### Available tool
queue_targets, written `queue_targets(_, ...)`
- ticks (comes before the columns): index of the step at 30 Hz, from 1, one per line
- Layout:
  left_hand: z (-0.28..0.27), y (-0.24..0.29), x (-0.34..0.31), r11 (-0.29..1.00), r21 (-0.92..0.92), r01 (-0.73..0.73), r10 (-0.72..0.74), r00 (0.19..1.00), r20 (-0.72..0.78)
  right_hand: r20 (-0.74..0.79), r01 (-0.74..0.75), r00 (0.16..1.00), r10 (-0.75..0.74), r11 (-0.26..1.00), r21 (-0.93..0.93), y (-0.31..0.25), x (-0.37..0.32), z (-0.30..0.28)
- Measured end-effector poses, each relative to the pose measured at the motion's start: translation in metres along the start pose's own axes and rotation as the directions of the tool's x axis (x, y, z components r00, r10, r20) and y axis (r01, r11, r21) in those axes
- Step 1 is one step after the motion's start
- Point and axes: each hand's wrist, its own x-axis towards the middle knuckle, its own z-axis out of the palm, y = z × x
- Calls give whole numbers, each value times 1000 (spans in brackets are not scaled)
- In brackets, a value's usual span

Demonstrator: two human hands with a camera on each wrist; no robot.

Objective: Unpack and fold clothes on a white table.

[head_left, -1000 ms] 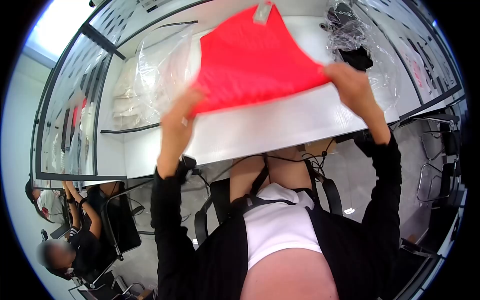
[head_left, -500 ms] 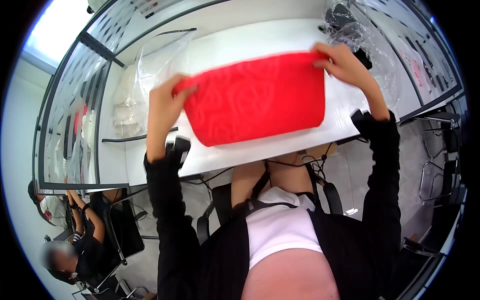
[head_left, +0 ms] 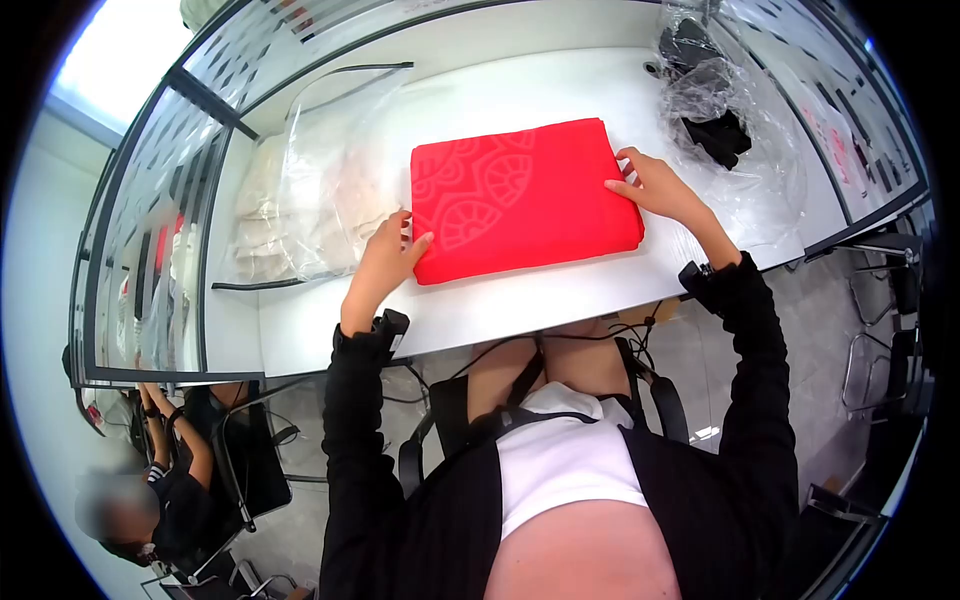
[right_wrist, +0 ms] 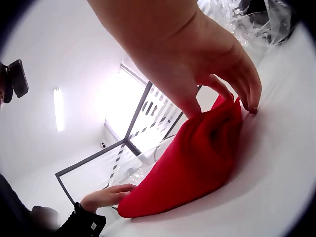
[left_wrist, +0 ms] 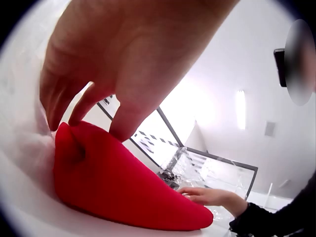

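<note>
A folded red cloth (head_left: 525, 200) with a faint tone-on-tone pattern lies on the white table in the head view. At its left end is my left hand (head_left: 385, 260), thumb over the top edge and fingers beside the end. My right hand (head_left: 665, 190) is at the opposite end, with its thumb on the top near the edge. In the left wrist view, the thumb and fingertips of the left hand (left_wrist: 113, 59) touch the cloth's raised end. The right wrist view shows the right hand (right_wrist: 197, 59) over rolled layers of the cloth (right_wrist: 192, 158), fingers loosely bent.
Pale folded items in a clear plastic bag (head_left: 320, 190) lie to the left. Crumpled clear plastic with a black item (head_left: 718, 138) is at the right. Dark-framed partitions (head_left: 205, 100) border the table (head_left: 480, 310). Another person (head_left: 170, 500) sits at far left.
The red cloth, held up a second ago, was folded over and laid flat on the table, patterned side showing. My hands moved from gripping its corners to touching its two ends.
</note>
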Motion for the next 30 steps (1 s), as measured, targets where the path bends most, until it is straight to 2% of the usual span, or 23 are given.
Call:
queue_targets(1,0,1,-5,973,165,-162,181,977,-109,11,-10,1000,10,1000,11,-2,-3,1)
queue_targets(3,-5,10,-13,765,515,-387,553,804,-217,28,-28,999,27,999,33,-7,-6,0)
queue_targets(5,-19,33,-18,547,835,60,569,706,-423,40,-27,999,26,999,32,-4,-6,1)
queue_targets(8,-51,33,0,698,666,262,305,733,-608,23,-12,1000,11,999,39,1,-2,6)
queue_targets(9,-63,17,16,862,486,143,141,854,-500,15,-7,1000,6,999,44,3,-2,8)
queue_targets(10,-67,-27,47,877,462,-133,292,910,-293,1,0,1000,0,999,39,3,-3,10)
queue_targets(11,-66,-61,68,842,371,-392,453,887,-89,-12,9,1000,-9,999,33,3,-4,10)
queue_targets(13,-55,-26,57,570,598,-563,569,796,208,-30,22,999,-21,999,46,2,2,9)
queue_targets(14,-56,17,38,398,724,-563,637,737,223,-26,15,1000,-13,998,64,2,1,9)
queue_targets(15,-76,27,39,149,673,-725,923,347,169,-13,3,1000,-2,997,80,2,-3,10)
queue_targets(16,-114,38,44,80,803,-590,976,210,58,-18,2,1000,0,994,106,1,-4,10)
queue_targets(17,-173,36,55,204,937,-284,968,199,-151,-7,-6,1000,6,997,81,1,-1,7)
queue_targets(18,-240,19,63,384,920,84,903,173,-393,10,-18,1000,18,998,59,-1,-1,7)
queue_targets(19,-317,-9,74,520,715,467,757,135,-639,27,-31,999,30,999,37,-2,-1,7)
queue_targets(20,-392,-45,81,561,414,717,497,109,-861,28,-28,999,28,1000,12,-2,0,8)
queue_targets(21,-443,-79,82,493,202,847,261,77,-962,28,-26,999,26,1000,-14,-1,1,8)
queue_targets(22,-420,-31,44,498,92,863,-107,166,-980,28,-24,999,25,999,-42,0,2,7)
queue_targets(24,-400,-41,42,289,132,948,331,30,-943,50,-108,993,106,994,36,-5,1,5)
queue_targets(26,-339,-1,18,251,268,930,706,14,-708,40,-166,986,163,981,100,-7,4,6)
queue_targets(27,-294,40,-1,280,433,857,840,-1,-542,19,-182,983,181,975,125,-6,9,7)
queue_targets(28,-251,64,-10,282,665,692,910,28,-415,-2,-197,980,200,968,153,-6,12,10)
queue_targets(29,-206,71,-10,339,891,301,906,150,-395,-14,-173,984,179,967,185,-8,13,13)
queue_targets(30,-157,69,-8,439,884,-164,869,329,-370,-32,-146,987,157,965,216,-10,15,15)
